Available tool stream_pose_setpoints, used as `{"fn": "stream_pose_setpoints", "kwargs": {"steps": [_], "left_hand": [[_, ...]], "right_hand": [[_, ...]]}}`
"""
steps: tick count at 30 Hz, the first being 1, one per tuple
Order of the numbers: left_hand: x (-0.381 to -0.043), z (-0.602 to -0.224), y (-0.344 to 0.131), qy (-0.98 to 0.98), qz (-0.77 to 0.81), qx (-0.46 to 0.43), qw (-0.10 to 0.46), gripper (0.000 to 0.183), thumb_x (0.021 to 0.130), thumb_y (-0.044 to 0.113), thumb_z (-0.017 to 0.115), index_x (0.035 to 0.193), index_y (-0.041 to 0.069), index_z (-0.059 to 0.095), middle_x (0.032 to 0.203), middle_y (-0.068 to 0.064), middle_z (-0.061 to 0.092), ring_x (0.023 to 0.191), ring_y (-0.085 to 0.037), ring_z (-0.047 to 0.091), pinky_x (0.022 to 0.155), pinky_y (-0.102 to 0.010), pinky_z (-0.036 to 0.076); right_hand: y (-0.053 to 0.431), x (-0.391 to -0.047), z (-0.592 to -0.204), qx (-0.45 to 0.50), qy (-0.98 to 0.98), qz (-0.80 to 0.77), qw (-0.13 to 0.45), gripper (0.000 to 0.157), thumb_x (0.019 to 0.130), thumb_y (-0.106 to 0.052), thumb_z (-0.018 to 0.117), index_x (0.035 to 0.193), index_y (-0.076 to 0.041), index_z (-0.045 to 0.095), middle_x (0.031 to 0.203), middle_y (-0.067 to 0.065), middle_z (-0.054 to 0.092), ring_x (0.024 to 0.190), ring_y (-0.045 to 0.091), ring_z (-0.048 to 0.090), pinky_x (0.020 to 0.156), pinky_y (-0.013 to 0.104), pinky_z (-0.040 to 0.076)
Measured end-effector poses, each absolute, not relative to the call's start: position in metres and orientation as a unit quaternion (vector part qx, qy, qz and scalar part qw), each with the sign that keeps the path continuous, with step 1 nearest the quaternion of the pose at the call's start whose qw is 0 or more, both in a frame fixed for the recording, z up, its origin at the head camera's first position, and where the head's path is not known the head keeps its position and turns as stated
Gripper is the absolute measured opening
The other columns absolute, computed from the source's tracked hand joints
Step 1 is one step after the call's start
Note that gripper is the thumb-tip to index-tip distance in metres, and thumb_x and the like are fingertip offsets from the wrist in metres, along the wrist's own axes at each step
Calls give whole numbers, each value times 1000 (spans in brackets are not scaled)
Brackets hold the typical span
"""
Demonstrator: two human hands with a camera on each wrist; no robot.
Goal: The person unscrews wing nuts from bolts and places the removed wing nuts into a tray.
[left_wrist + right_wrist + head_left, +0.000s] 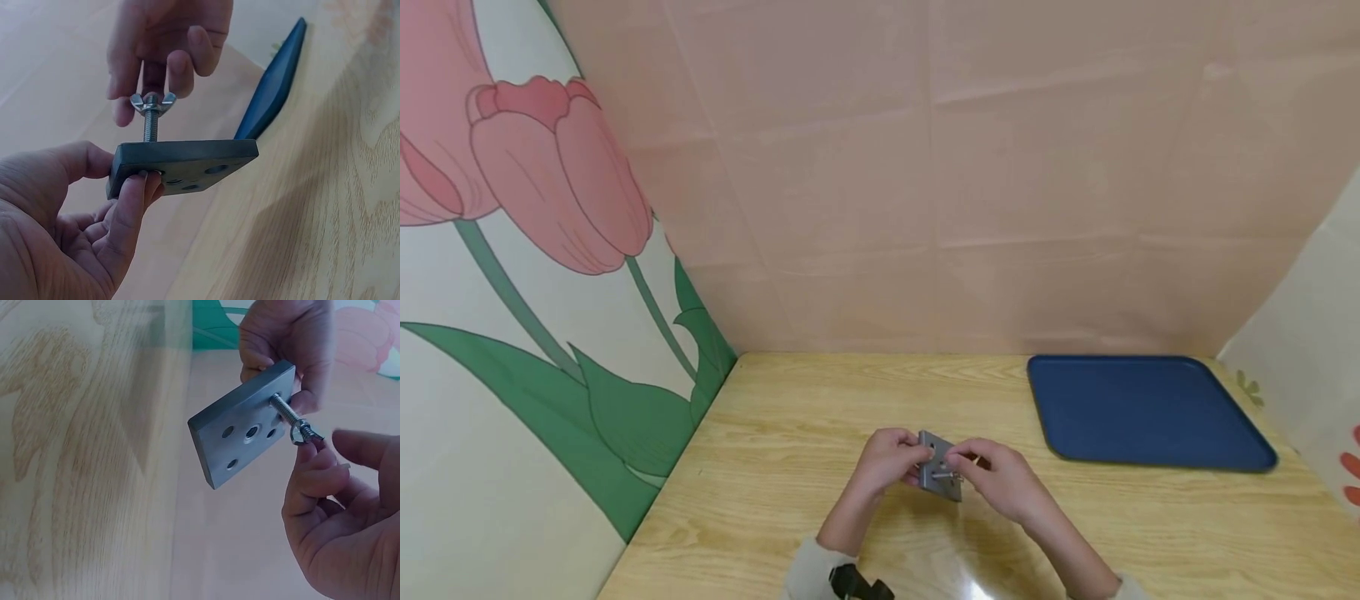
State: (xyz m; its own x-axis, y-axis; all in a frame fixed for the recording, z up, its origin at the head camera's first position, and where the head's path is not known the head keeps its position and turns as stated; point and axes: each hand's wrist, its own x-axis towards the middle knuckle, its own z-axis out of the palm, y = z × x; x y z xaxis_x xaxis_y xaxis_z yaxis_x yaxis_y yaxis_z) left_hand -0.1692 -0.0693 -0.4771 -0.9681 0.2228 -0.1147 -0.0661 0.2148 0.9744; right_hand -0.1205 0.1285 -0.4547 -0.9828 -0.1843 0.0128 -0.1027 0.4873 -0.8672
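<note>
My left hand (pixel 886 460) pinches one end of a grey metal plate (pixel 244 425) between thumb and fingers, holding it tilted above the table. Several round holes pierce the plate, the middle one threaded. From its face a threaded bolt (pixel 150 129) sticks out near the gripped end. A silvery wing nut (pixel 154 105) sits near the bolt's free end. My right hand (pixel 1006 483) has its fingers curled at this wing nut, a fingertip against it in the right wrist view, with the thumb just beside it. The bolt's far end is hidden by my left hand.
A blue tray (pixel 1150 408) lies at the back right of the wood-grain table (pixel 775 442). Behind stands a pinkish cloth wall (pixel 850 208). A tulip-patterned panel (pixel 565 183) closes off the left side, a pale one (pixel 1307 333) the right.
</note>
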Motion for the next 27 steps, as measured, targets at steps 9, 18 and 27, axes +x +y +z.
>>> {"fn": "stream_pose_setpoints", "kwargs": {"steps": [9,18,27], "left_hand": [[-167,-476,-69,772,621,58,120,18,86,14,76,93,0,69,79,-7,71,62,-15,66,54,-29,59],[-167,-474,-70,770,625,53,116,19,84,13,76,94,-2,69,80,-9,72,62,-16,67,54,-29,59],[-169,-476,-70,770,626,52,114,17,83,11,76,93,-2,68,78,-9,71,61,-16,67,53,-28,59]], "right_hand": [[127,-121,-456,-50,867,-493,48,16,99,-29,66,104,-16,75,88,1,67,76,17,55,61,29,48],[130,-119,-458,-99,878,-465,56,18,96,-31,70,103,-15,75,95,-2,67,78,16,55,62,29,47],[131,-117,-458,-132,868,-476,61,17,90,-16,75,106,-13,72,93,2,63,67,14,53,52,25,44]]}}
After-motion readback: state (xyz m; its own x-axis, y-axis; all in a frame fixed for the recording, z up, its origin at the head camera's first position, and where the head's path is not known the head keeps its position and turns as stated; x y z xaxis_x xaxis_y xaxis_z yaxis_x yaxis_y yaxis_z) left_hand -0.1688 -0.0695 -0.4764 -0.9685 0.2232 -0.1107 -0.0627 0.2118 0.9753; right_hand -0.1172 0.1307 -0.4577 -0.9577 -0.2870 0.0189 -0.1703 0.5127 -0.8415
